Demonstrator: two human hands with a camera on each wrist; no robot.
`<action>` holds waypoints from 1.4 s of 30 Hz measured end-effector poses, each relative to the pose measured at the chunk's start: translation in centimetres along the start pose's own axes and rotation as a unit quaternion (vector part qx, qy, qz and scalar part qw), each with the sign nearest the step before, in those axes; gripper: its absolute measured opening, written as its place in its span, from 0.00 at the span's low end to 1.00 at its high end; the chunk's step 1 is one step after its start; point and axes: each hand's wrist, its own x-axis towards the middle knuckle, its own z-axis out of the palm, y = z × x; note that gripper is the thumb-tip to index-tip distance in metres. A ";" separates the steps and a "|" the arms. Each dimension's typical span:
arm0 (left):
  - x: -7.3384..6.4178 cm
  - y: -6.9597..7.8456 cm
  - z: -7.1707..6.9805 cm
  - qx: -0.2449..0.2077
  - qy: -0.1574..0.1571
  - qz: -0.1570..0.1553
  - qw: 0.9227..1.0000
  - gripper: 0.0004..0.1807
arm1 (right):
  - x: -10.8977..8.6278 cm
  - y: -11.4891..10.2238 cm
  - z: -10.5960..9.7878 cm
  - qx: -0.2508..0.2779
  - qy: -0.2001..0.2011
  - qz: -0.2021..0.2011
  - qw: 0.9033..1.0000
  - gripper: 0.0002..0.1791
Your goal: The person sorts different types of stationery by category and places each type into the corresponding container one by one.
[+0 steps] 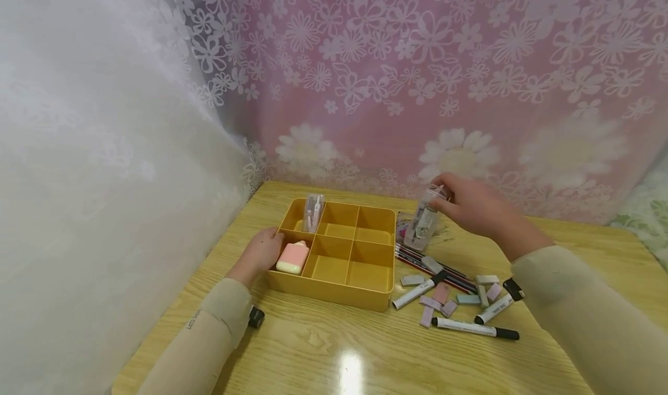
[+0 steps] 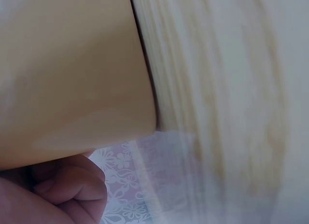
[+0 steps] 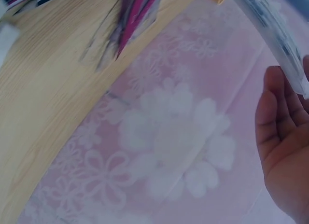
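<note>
A yellow organizer tray (image 1: 329, 293) with several compartments sits on the table. My left hand (image 1: 262, 250) grips its left wall; in the left wrist view the fingers (image 2: 79, 190) are curled at the tray's wall (image 2: 72, 89). Beyond the tray's right side, my right hand (image 1: 469, 205) pinches the top of a clear plastic case (image 1: 423, 224), held tilted. Grey contents show through it, too blurred to name. In the back-left compartment stands a clear case with a compass (image 1: 313, 212). A pink and cream bottle-shaped item (image 1: 293, 258) lies in the front-left compartment.
Right of the tray lie several pencils (image 1: 417, 258), white markers with black caps (image 1: 469, 327) and small pastel erasers (image 1: 440, 293). A pink pointed item (image 3: 137, 23) lies near the table's back edge. A floral curtain (image 1: 365, 93) hangs behind, white fabric (image 1: 104, 180) at left.
</note>
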 end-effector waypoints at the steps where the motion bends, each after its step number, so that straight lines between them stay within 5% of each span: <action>1: 0.0 0.0 0.0 0.001 0.000 0.000 1.000 0.27 | 0.2 -0.3 0.0 0.003 0.004 0.003 1.000 0.31; 9: 0.0 0.0 -0.1 -0.004 -0.005 0.001 1.000 0.27 | 1.7 -2.6 0.5 0.066 0.035 -0.005 0.997 0.30; 25: 0.0 0.0 0.0 -0.006 -0.006 0.004 1.000 0.27 | 5.6 -7.6 2.9 0.192 0.032 0.000 0.981 0.27; 42: 0.0 -0.2 0.1 -0.012 -0.002 0.007 1.000 0.27 | 9.9 -12.9 5.6 0.205 0.029 0.002 0.978 0.23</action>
